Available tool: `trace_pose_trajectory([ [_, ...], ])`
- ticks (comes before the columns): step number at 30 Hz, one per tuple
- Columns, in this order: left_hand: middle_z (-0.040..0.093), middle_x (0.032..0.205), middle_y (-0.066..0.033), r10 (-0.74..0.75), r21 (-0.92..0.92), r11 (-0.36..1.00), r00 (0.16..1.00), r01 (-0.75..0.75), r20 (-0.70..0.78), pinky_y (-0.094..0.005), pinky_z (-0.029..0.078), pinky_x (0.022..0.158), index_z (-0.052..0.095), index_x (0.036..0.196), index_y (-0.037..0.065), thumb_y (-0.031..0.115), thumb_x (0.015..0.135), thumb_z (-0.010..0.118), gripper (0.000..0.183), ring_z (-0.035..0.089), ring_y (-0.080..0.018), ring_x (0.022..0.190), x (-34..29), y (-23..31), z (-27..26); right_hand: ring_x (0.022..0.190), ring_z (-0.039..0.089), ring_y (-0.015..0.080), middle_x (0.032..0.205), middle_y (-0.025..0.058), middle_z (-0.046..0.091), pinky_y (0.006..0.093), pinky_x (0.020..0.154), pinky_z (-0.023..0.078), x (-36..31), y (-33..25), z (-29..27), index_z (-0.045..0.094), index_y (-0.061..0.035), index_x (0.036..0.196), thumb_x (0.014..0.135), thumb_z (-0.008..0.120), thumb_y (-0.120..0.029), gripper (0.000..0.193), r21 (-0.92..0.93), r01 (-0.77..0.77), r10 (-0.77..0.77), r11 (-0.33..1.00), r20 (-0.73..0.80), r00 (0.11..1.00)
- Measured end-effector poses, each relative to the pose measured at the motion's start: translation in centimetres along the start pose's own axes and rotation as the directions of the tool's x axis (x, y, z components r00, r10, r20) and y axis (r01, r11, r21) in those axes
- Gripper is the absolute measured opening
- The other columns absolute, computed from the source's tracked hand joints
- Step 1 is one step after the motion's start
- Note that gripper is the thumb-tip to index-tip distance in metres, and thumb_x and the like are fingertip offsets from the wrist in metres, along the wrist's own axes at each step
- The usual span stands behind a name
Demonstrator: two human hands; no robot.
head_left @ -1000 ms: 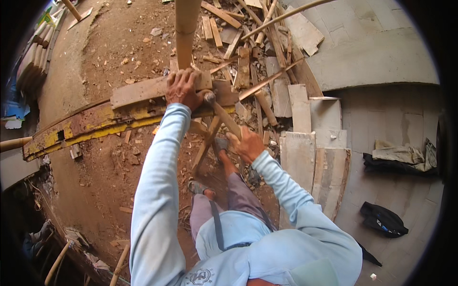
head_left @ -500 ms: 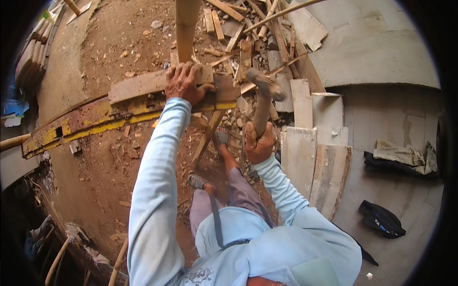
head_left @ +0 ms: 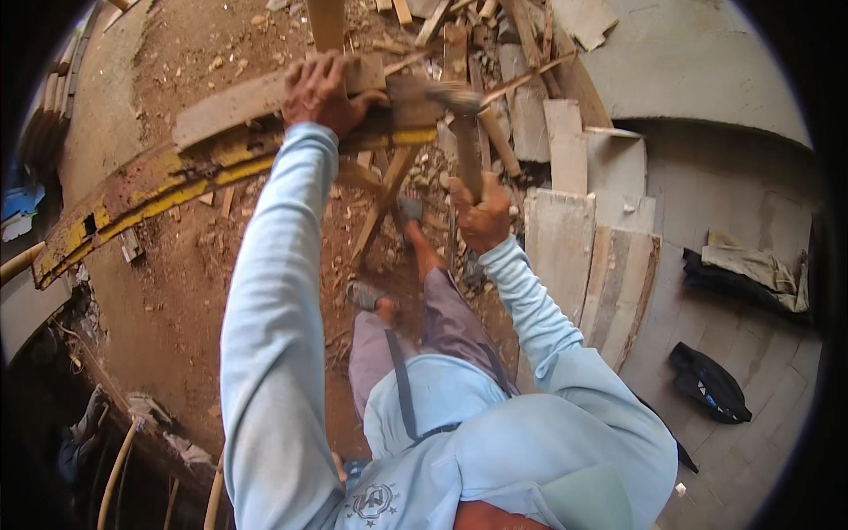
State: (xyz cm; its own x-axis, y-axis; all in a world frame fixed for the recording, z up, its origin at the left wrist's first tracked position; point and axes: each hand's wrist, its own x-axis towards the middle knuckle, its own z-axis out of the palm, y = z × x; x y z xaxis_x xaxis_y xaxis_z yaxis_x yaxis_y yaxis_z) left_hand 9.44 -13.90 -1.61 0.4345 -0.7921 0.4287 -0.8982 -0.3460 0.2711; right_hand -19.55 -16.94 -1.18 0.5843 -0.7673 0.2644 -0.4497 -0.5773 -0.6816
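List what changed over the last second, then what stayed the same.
The right hand swung the hammer from low by the knees up and over; its head now sits by the end of the wooden board. The grip on the handle never loosened. The left hand stayed pressed on the board, which still lies on the yellow beam. The stacked planks did not move.

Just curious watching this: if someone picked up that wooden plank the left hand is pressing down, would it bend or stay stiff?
The plank probably stays stiff: it looks thick and lies straight under the left hand. It likely feels rough rather than slippery, given its worn, dusty face. Being flat, it should not roll.
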Motion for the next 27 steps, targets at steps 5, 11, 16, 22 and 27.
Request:
trace_pose_trajectory([
  [5, 0.062, 0.125, -0.0071, -0.027, 0.108, 0.994, 0.997, 0.018, 0.077, -0.0392, 0.035, 0.107, 0.059, 0.124, 0.019, 0.068, 0.064, 0.077, 0.08, 0.054, -0.0251, 0.12, -0.5, -0.6, 0.7, 0.061, 0.064, 0.032, 0.068, 0.0153, 0.061, 0.0399, 0.056, 0.049, -8.2, 7.8, -0.2, 0.056, -0.0006, 0.097, 0.091, 0.067, -0.038, 0.039, 0.055, -0.31, 0.314, 0.949, -0.104, 0.944],
  [11, 0.067, 0.108, -0.0145, 0.15, 0.024, 0.989, 0.978, -0.148, -0.142, -0.0436, 0.048, 0.094, 0.062, 0.117, 0.012, 0.045, 0.082, 0.073, 0.049, 0.063, -0.0348, 0.1, -5.3, -0.3, -1.8, 0.085, 0.068, 0.0397, 0.091, 0.0249, 0.069, 0.0466, 0.074, 0.051, -19.3, 26.0, 3.4, 0.069, 0.0027, 0.098, 0.083, 0.071, -0.046, 0.051, -0.546, -0.575, 0.777, 0.609, 0.266, 0.571],
  [16, 0.065, 0.08, -0.0131, -0.175, -0.486, 0.872, 0.966, 0.062, -0.19, -0.0386, 0.05, 0.071, 0.067, 0.095, 0.005, 0.001, 0.074, 0.066, 0.021, 0.065, -0.0298, 0.078, -25.4, 3.3, -2.8, 0.096, 0.066, 0.0402, 0.101, 0.0214, 0.07, 0.0496, 0.081, 0.052, -27.6, 31.4, 3.1, 0.066, -0.0031, 0.101, 0.087, 0.066, -0.037, 0.036, -0.699, -0.486, 0.819, 0.525, 0.26, 0.511],
  [22, 0.054, 0.128, -0.0177, -0.736, 0.066, 0.285, 0.174, 0.956, 0.654, -0.0505, 0.042, 0.097, 0.063, 0.115, 0.008, 0.034, 0.088, 0.066, 0.038, 0.049, -0.0361, 0.12, -59.7, 13.8, 0.1, 0.104, 0.063, 0.0399, 0.111, 0.0231, 0.066, 0.0473, 0.089, 0.05, -31.2, 33.0, 8.2, 0.068, -0.006, 0.109, 0.084, 0.068, -0.034, 0.038, -0.827, 0.124, 0.743, 0.549, 0.551, 0.379],
  [27, 0.033, 0.152, -0.0141, -0.708, 0.265, -0.167, -0.302, 0.95, 0.638, -0.0521, 0.032, 0.111, 0.051, 0.135, 0.012, 0.036, 0.084, 0.068, 0.058, 0.031, -0.0383, 0.139, -65.5, 18.2, 0.7, 0.101, 0.064, 0.0399, 0.107, 0.0214, 0.068, 0.0467, 0.086, 0.051, -26.5, 27.9, 21.1, 0.066, -0.012, 0.113, 0.09, 0.057, -0.033, 0.033, -0.62, 0.475, 0.516, 0.624, 0.784, 0.346],
])
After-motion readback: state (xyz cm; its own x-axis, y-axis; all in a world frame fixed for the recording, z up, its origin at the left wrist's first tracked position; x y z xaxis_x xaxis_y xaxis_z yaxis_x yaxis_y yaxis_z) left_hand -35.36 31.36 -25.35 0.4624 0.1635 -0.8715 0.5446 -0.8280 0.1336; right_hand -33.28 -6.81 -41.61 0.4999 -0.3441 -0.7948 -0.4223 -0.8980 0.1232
